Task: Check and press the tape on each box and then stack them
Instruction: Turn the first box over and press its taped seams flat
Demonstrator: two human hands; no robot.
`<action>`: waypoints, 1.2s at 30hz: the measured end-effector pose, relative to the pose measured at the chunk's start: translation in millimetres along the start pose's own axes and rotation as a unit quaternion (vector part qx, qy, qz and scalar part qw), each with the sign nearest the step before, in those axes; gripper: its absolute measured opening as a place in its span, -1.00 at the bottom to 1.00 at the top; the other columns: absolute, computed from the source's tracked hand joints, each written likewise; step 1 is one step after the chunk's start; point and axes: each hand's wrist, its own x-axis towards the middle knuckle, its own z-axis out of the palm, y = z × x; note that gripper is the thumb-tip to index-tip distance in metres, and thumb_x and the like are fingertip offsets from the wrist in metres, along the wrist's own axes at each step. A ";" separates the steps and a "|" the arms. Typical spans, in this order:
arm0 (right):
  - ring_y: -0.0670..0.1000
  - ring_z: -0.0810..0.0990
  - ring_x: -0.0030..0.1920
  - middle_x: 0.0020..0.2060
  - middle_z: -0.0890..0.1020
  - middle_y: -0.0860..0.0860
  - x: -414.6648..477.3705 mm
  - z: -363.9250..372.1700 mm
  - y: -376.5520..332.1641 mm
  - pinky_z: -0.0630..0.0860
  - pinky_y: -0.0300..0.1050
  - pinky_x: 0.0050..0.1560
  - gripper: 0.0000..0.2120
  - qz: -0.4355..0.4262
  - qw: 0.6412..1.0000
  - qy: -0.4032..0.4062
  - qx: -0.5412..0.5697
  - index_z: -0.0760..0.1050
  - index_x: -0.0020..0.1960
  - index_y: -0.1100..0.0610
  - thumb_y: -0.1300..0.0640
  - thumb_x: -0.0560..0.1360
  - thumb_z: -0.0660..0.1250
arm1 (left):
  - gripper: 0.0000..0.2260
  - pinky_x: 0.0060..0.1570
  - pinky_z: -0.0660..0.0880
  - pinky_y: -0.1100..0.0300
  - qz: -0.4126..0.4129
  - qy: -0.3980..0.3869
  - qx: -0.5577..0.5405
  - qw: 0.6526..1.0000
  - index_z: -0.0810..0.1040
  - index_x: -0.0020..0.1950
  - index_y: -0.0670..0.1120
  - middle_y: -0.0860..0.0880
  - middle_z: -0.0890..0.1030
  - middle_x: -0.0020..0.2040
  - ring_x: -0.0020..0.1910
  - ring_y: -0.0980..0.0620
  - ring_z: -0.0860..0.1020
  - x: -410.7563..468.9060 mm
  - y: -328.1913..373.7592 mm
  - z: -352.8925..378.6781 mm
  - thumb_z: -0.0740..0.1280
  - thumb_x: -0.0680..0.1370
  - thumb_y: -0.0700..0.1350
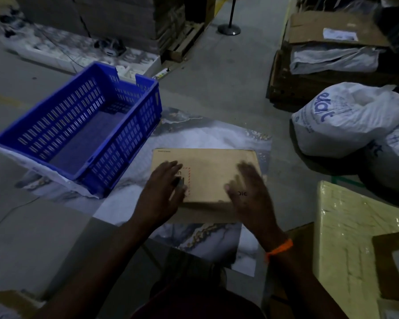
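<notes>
1. While both hands lie on it, the flat brown box (207, 166) rests on a marbled sheet (207, 137) on the floor.
2. The left hand (161, 192) is flat on the left part of the top, fingers stretched out.
3. The right hand (249, 192), blurred, covers the right part, fingers loosely spread.
4. A blue crate (129, 143) stands just beside the box, on its left.

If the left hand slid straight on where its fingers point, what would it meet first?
Likely just more of the cardboard box top, then the marbled sheet beyond; the blue crate seems off to the side.
</notes>
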 end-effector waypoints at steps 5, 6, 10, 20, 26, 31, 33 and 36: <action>0.15 0.25 0.60 0.58 0.33 0.13 27.2 43.6 -20.5 0.31 0.22 0.51 -0.40 -0.105 0.976 -0.139 -0.132 0.35 0.56 0.21 -0.10 0.66 -0.01 | -0.42 0.48 0.28 -0.18 0.075 -0.112 0.168 0.976 0.30 0.57 -0.18 -0.20 0.27 0.59 0.57 -0.18 0.25 26.6 11.9 27.7 -0.04 0.69 0.14; 0.16 0.30 0.58 0.57 0.35 0.14 28.6 47.6 -18.9 0.34 0.24 0.49 -0.41 -0.103 0.973 -0.138 -0.154 0.37 0.55 0.21 -0.09 0.66 -0.01 | -0.43 0.48 0.29 -0.19 0.081 -0.112 0.186 0.973 0.31 0.57 -0.19 -0.20 0.28 0.58 0.56 -0.18 0.28 26.3 10.3 29.8 -0.06 0.70 0.12; 0.12 0.27 0.60 0.59 0.32 0.10 19.9 53.1 -14.6 0.22 0.17 0.54 -0.42 -0.113 0.966 -0.119 -0.199 0.31 0.59 0.17 -0.09 0.68 0.00 | -0.46 0.49 0.26 -0.14 0.081 -0.109 0.209 0.968 0.31 0.57 -0.19 -0.18 0.29 0.58 0.56 -0.14 0.28 20.5 7.7 34.9 -0.05 0.70 0.08; 0.06 0.16 0.64 0.63 0.22 0.06 23.9 51.4 -14.3 0.12 0.15 0.59 -0.42 -0.093 0.964 -0.147 -0.201 0.22 0.63 0.12 -0.10 0.69 -0.04 | -0.46 0.48 0.30 -0.17 0.060 -0.127 0.216 0.966 0.32 0.57 -0.18 -0.17 0.29 0.58 0.56 -0.13 0.28 23.4 13.7 37.0 -0.04 0.69 0.08; 0.13 0.16 0.64 0.63 0.20 0.11 37.6 27.3 6.8 0.11 0.18 0.58 -0.24 -0.068 0.963 -0.171 -0.198 0.18 0.64 0.17 -0.29 0.62 -0.11 | -0.25 0.58 -0.03 -0.04 0.031 -0.125 0.213 0.969 0.07 0.65 -0.13 -0.11 0.03 0.65 0.64 -0.07 0.04 30.6 -8.8 20.6 -0.20 0.61 0.33; 0.09 0.01 0.67 0.66 0.06 0.11 42.2 7.9 36.6 0.03 0.20 0.61 -0.12 -0.010 0.954 -0.163 -0.250 0.04 0.68 0.18 -0.40 0.58 -0.28 | -0.21 0.58 -0.13 0.01 0.008 -0.102 0.222 0.970 -0.01 0.66 -0.15 -0.11 -0.03 0.65 0.64 -0.03 -0.05 25.7 -31.2 12.9 -0.31 0.60 0.35; 0.08 -0.02 0.67 0.67 0.03 0.10 36.8 11.2 38.7 0.02 0.20 0.61 -0.14 -0.013 0.954 -0.158 -0.253 0.01 0.68 0.18 -0.38 0.60 -0.27 | -0.24 0.59 -0.06 -0.05 0.015 -0.093 0.228 0.969 0.03 0.65 -0.17 -0.14 0.02 0.65 0.64 -0.07 0.00 20.7 -34.9 17.3 -0.28 0.63 0.33; 0.05 -0.07 0.67 0.67 -0.01 0.08 35.8 14.4 41.0 -0.03 0.20 0.61 -0.16 -0.012 0.957 -0.160 -0.243 -0.03 0.68 0.17 -0.37 0.61 -0.26 | -0.28 0.59 -0.01 -0.08 0.023 -0.084 0.227 0.970 0.07 0.64 -0.20 -0.16 0.06 0.64 0.63 -0.09 0.05 21.2 -35.2 19.2 -0.20 0.66 0.28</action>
